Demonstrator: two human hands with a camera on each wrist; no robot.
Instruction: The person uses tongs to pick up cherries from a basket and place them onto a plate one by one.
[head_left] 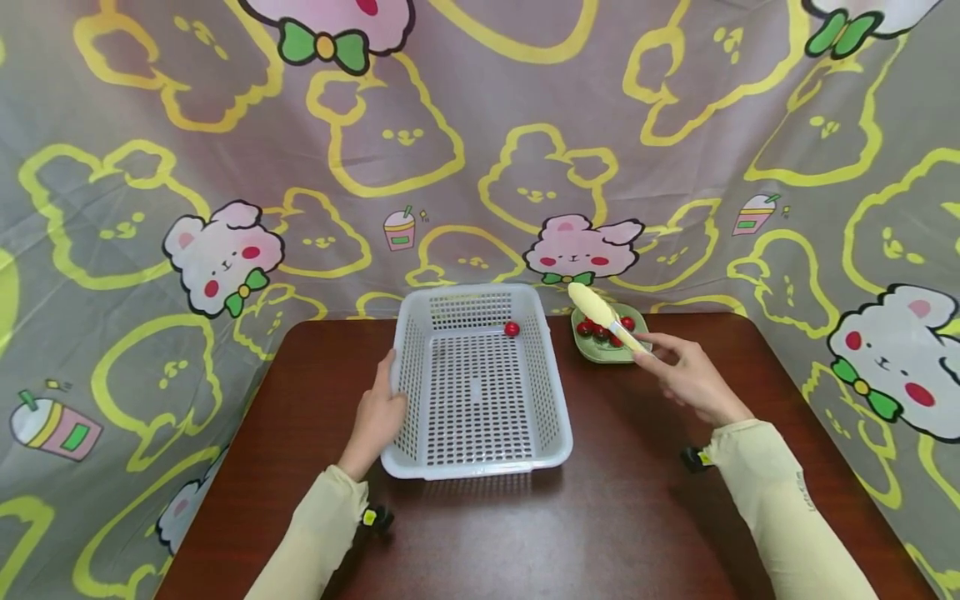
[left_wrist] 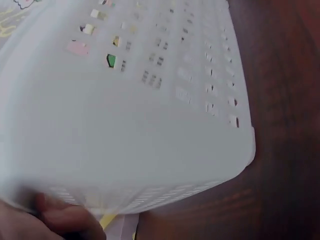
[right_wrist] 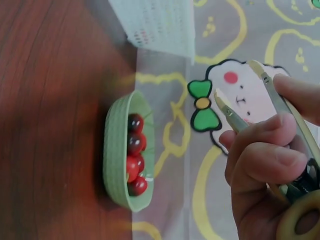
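Note:
My left hand (head_left: 378, 417) grips the left rim of a white perforated plastic basket (head_left: 480, 469); in the left wrist view its fingers (left_wrist: 70, 217) are curled at the basket's edge. One red cherry (head_left: 512, 329) lies inside, near the back right corner. My right hand (head_left: 686, 375) holds a pair of tongs (head_left: 594, 307) with cream tips, above a small green dish (head_left: 603, 357). The right wrist view shows the tongs' tips apart with nothing between them. Several red and dark red cherries (right_wrist: 134, 142) lie in the dish.
Both containers stand towards the back of a dark brown wooden table (head_left: 622, 500), the dish to the right of the basket. A grey cloth (head_left: 465, 108) printed with yellow outlines and white cartoon animals hangs behind the table and along its sides.

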